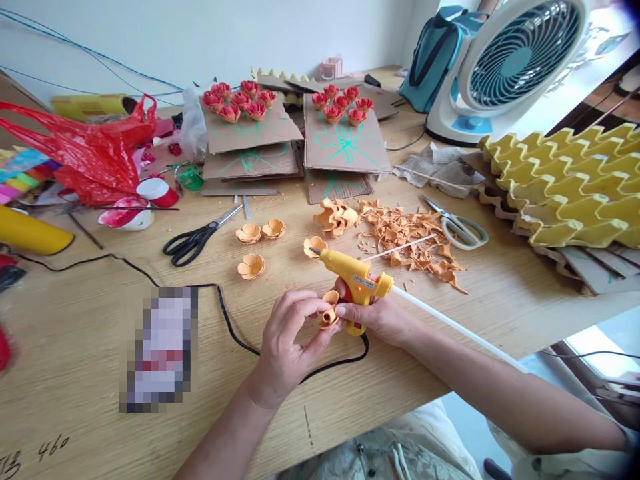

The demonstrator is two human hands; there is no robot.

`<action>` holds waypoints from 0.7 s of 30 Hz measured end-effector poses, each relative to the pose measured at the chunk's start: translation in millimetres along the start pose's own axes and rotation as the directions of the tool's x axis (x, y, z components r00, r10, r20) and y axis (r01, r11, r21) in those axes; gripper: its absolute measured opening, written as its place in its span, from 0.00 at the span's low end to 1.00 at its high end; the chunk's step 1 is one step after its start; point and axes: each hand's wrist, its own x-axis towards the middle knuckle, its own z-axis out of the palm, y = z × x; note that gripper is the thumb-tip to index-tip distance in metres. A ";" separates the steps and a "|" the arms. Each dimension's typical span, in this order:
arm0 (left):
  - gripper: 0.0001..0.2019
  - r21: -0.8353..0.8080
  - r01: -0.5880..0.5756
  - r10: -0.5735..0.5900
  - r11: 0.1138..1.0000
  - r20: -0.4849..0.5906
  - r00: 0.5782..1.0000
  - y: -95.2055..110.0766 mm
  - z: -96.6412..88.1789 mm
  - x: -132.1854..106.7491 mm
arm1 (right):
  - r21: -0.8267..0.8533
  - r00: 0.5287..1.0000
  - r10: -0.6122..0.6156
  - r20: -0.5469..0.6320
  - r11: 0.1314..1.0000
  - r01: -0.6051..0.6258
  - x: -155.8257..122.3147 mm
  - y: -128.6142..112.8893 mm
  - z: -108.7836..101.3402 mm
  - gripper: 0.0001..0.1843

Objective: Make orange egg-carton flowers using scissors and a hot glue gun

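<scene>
At the near edge of the wooden table (75, 347), the left hand (287, 340) pinches a small orange rolled petal piece (330, 311) at its fingertips. The right hand (379, 319) is closed round the handle of a yellow glue gun (353, 272) just beside it, one finger touching the piece. The gun's nozzle points up and away, and a white glue stick (450, 324) juts from its back. Three orange petal cups (251, 266) and black scissors (197, 239) lie beyond, with a heap of orange scraps (407, 237) to the right.
</scene>
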 end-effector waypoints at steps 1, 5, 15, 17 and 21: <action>0.10 0.002 0.001 -0.001 1.000 0.003 1.000 -0.3 0.2 -0.4 | -0.006 1.000 0.001 -0.003 1.000 -0.001 -0.2 -0.3 0.1 0.24; 0.10 0.021 0.009 -0.009 1.000 0.022 1.000 -1.0 0.2 -3.0 | -0.021 1.000 0.006 -0.001 1.000 -0.006 -1.3 -1.1 -0.1 0.24; 0.15 0.075 -0.002 -0.002 0.997 0.048 0.999 -3.3 0.5 -8.7 | -0.050 1.000 0.015 0.020 0.999 -0.014 -1.8 -1.6 -0.5 0.24; 0.17 0.080 -0.007 0.005 0.997 0.033 0.999 -3.4 0.9 -9.1 | -0.057 1.000 0.008 0.026 0.998 -0.006 -1.6 -2.4 -0.6 0.24; 0.18 0.086 -0.014 0.014 0.996 0.005 1.000 -3.3 1.8 -9.4 | -0.063 0.999 -0.008 0.036 0.998 0.011 -1.2 -3.0 -0.5 0.23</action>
